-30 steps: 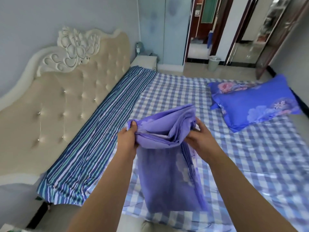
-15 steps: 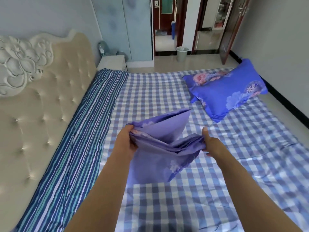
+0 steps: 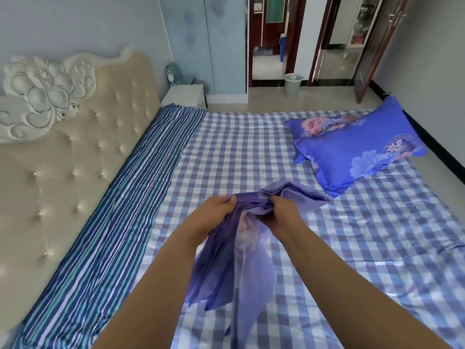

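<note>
A purple pillowcase hangs bunched between my hands above the checked bed sheet. My left hand grips its gathered top edge on the left. My right hand grips the same edge on the right, close to the left hand. The cloth droops in folds down toward me. A blue floral pillow lies on the bed at the right, apart from the pillowcase.
A striped blue cloth runs along the cream tufted headboard on the left. A white nightstand stands at the bed's far corner. On the floor beyond are a bin and open doorways.
My hands have come closer together and gathered the pillowcase's open edge into a bunch; the cloth now hangs longer below them.
</note>
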`<state>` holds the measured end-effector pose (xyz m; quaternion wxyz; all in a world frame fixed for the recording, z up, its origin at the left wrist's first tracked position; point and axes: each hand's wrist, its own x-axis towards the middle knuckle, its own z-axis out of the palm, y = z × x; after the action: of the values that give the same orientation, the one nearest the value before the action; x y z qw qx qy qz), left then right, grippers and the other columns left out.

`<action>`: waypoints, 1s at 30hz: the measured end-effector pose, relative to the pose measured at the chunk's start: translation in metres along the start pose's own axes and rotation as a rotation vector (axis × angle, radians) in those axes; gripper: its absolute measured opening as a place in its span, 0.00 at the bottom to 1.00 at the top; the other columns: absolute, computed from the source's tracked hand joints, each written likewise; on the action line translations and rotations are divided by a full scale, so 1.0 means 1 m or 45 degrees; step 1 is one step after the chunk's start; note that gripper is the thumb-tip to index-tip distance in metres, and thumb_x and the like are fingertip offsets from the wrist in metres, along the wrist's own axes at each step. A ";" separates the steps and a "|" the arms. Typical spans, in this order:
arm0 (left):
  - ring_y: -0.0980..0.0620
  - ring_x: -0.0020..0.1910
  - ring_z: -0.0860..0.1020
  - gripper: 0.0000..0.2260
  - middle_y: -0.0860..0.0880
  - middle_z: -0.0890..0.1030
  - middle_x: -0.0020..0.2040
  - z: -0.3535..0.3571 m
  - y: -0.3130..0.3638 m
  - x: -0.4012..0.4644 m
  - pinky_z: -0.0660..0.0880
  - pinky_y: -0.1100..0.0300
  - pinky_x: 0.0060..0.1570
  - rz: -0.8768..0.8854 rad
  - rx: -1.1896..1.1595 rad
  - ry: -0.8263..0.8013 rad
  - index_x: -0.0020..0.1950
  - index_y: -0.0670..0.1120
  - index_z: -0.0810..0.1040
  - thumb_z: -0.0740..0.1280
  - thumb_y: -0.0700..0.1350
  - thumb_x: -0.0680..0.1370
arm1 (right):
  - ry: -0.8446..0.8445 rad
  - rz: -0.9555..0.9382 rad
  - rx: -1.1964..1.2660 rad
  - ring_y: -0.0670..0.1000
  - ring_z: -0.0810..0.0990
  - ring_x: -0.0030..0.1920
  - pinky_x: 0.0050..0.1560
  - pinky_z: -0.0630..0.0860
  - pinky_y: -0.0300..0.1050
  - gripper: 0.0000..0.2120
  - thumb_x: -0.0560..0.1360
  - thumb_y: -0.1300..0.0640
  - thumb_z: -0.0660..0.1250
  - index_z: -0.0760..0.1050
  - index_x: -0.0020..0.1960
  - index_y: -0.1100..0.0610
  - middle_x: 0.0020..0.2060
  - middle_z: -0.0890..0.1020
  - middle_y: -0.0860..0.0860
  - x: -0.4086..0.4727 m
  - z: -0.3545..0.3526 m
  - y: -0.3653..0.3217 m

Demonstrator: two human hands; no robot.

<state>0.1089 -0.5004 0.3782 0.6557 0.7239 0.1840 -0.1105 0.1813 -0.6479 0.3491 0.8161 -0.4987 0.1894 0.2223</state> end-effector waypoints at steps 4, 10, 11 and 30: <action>0.37 0.51 0.80 0.16 0.36 0.83 0.51 0.019 0.005 0.004 0.75 0.43 0.57 -0.101 -0.167 0.073 0.54 0.40 0.80 0.60 0.51 0.81 | -0.096 -0.011 -0.247 0.56 0.77 0.40 0.38 0.76 0.48 0.09 0.79 0.66 0.56 0.73 0.55 0.65 0.41 0.78 0.59 0.008 -0.008 -0.021; 0.50 0.34 0.82 0.14 0.44 0.84 0.38 0.022 0.011 0.008 0.79 0.59 0.39 0.008 -0.483 0.445 0.46 0.42 0.79 0.58 0.47 0.83 | -0.440 -0.245 -1.163 0.53 0.76 0.36 0.35 0.75 0.44 0.16 0.80 0.45 0.57 0.77 0.46 0.54 0.38 0.79 0.54 0.027 -0.025 -0.086; 0.52 0.31 0.81 0.14 0.43 0.83 0.38 0.018 0.012 0.006 0.78 0.61 0.34 0.009 -0.596 0.566 0.45 0.42 0.77 0.57 0.47 0.83 | -0.499 -0.261 -1.352 0.50 0.73 0.32 0.30 0.70 0.39 0.16 0.80 0.44 0.58 0.75 0.44 0.54 0.34 0.77 0.51 0.030 -0.030 -0.100; 0.40 0.40 0.75 0.17 0.39 0.78 0.39 -0.009 0.003 -0.022 0.71 0.51 0.42 0.174 0.700 1.409 0.40 0.44 0.70 0.55 0.53 0.82 | -0.054 -0.698 -2.356 0.61 0.76 0.58 0.55 0.72 0.47 0.12 0.78 0.61 0.61 0.79 0.56 0.64 0.57 0.79 0.63 0.181 -0.097 -0.194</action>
<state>0.0895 -0.4944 0.3913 0.2584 0.8264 0.4147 0.2798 0.4299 -0.7820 0.3530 0.1270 -0.9672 -0.1987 0.0942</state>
